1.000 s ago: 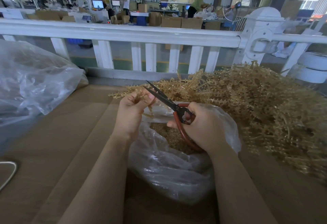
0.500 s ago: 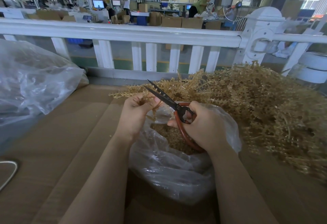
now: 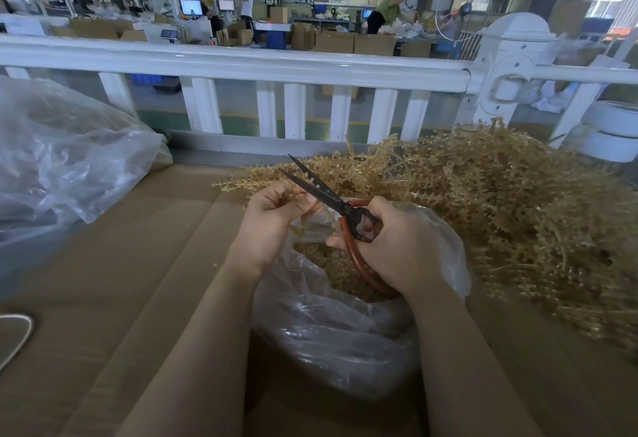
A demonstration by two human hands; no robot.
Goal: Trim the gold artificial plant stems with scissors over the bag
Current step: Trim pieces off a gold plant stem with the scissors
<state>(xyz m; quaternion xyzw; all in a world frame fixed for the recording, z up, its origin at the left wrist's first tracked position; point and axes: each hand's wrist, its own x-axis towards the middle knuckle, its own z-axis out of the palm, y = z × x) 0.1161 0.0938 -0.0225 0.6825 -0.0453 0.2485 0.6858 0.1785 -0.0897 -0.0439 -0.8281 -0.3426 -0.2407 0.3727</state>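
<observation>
On the brown cardboard table [image 3: 114, 281] before the white railing [image 3: 241, 63], my left hand [image 3: 272, 219] pinches a gold stem [image 3: 300, 226] above the open bag [image 3: 331, 319] at centre frame so cuttings fall inside, while my right hand [image 3: 393, 246] grips the scissors [image 3: 331, 201], blades parted.

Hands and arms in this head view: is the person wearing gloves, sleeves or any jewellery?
No. The left hand and right hand are bare, without gloves. Both forearms are uncovered as far as the frame shows, with no sleeves, watch or bracelets. No rings show on the visible fingers.
</observation>
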